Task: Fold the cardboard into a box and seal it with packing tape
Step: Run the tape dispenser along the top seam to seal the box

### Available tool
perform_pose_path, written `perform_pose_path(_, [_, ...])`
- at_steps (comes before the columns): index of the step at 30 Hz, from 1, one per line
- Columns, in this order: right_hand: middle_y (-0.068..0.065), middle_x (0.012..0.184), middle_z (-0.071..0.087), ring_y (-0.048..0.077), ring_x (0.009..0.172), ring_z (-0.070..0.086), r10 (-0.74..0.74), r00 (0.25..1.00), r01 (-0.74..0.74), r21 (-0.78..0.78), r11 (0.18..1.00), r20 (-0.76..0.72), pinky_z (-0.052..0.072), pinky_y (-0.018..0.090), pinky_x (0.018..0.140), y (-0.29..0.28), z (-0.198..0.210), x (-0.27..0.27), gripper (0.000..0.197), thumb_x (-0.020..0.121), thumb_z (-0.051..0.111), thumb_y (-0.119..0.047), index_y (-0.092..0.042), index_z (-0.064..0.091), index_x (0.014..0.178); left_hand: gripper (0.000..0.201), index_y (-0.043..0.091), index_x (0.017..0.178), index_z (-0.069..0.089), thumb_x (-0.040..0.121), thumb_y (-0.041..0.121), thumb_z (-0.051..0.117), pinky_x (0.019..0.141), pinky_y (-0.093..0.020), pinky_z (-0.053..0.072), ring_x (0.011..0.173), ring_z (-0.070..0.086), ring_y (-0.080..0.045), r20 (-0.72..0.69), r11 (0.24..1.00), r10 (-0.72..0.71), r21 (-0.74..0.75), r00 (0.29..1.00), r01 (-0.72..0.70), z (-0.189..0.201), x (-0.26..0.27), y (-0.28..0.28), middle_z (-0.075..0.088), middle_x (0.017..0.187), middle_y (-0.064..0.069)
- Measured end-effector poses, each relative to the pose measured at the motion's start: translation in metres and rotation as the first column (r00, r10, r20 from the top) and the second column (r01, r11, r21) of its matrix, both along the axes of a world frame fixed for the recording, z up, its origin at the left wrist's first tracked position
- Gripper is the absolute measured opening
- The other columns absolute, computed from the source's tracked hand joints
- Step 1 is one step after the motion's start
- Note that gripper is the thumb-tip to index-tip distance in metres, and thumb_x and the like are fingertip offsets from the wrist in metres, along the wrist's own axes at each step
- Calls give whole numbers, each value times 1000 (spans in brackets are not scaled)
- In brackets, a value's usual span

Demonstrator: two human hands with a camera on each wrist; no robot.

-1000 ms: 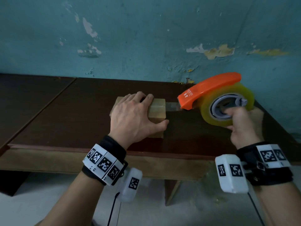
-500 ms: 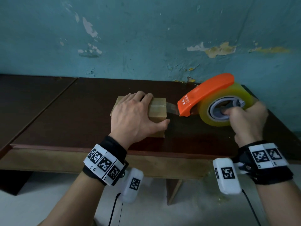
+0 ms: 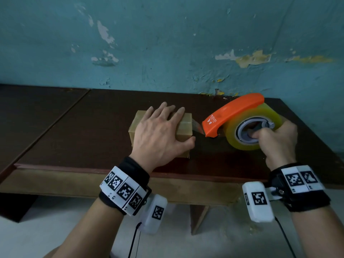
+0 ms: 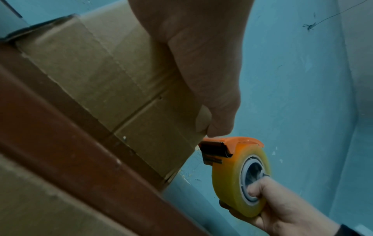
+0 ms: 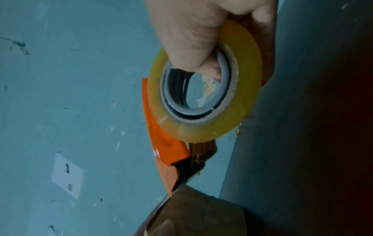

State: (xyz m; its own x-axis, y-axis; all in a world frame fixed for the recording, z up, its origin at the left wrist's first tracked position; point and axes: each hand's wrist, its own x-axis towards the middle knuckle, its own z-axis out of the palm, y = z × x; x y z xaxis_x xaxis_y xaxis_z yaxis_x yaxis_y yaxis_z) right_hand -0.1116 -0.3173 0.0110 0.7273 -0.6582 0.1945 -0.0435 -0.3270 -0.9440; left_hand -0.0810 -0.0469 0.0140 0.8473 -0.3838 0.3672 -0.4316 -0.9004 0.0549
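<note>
1. Table (image 3: 74, 138): dark wood surface against a teal wall (image 3: 167, 43).
2. Left hand (image 3: 158, 135): fingers extended, flat on top of the cardboard box (image 3: 184, 125), gripping nothing.
3. Cardboard box: closed, near the table's near edge.
4. Tape dispenser (image 3: 232, 114): orange, just right of the box.
5. Right hand (image 3: 277, 140): fingers curled through the tape roll (image 3: 260, 120) core.
</note>
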Motion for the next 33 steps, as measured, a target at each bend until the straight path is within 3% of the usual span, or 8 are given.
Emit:
perform_pose_path(4, [-6,88,69,6,84,66,1,1000,-1,17,1000,-6,50,34,81,2,-1,0,35,72,74,9,-23,67,85,89,18,162,37,90,69,33,132,-44,15,162,16,-22,-9,999,-51,-19,999,51,-2,0,-7,33,170,-6])
perform_pose_path(12, [-1,99,73,14,94,69,30,999,-28,60,998,-35,52,34,80,4,-3,1,41,73,74,10,-18,70,102,77,24,154,49,91,66,41,126,-40,26,144,49,-22,7,997,-48,-54,999,48,-2,-2,-8,56,151,-4])
perform_pose_path(17, [2,98,75,15,94,72,137,990,-132,125,983,-33,55,35,83,2,-5,3,43,73,71,17,-12,72,105,77,25,152,52,88,68,43,126,-39,28,140,53,-19,32,997,-36,-67,999,38,-3,-2,-7,60,147,-2])
perform_pose_path(21, [6,96,78,25,97,75,314,949,-302,197,933,-35,56,45,95,-5,-2,1,51,63,72,18,-8,72,107,77,25,152,52,89,68,45,125,-39,28,140,53,-20,34,997,-44,-66,998,46,-3,-2,-7,59,147,-3])
perform_pose_path(24, [8,105,74,35,111,70,480,877,-463,299,835,16,50,51,104,-7,3,-1,56,59,71,3,-13,67,112,78,24,153,51,88,69,43,125,-39,28,141,52,-22,30,997,-39,-66,999,41,-3,-3,-8,59,148,-4])
perform_pose_path(27, [18,114,68,45,124,62,518,844,-531,349,772,138,42,59,113,-8,8,-5,39,76,65,-13,-8,66,114,80,24,153,50,88,69,40,125,-41,28,140,52,-23,23,997,-41,-67,999,43,-3,-3,-8,59,148,-5])
perform_pose_path(30, [24,105,68,36,104,69,508,851,-524,282,804,134,45,58,111,-1,17,-7,54,98,57,-47,2,70,115,80,23,153,51,88,69,40,125,-41,29,139,53,-23,28,997,-42,-69,999,44,-3,-3,-8,59,147,-6])
perform_pose_path(33, [16,98,78,34,97,75,461,884,-465,251,849,75,51,54,105,11,20,0,58,75,76,-65,-16,79,105,80,23,153,51,87,68,41,125,-40,28,140,53,-23,27,996,-43,-73,999,45,-2,-4,-8,59,148,-6])
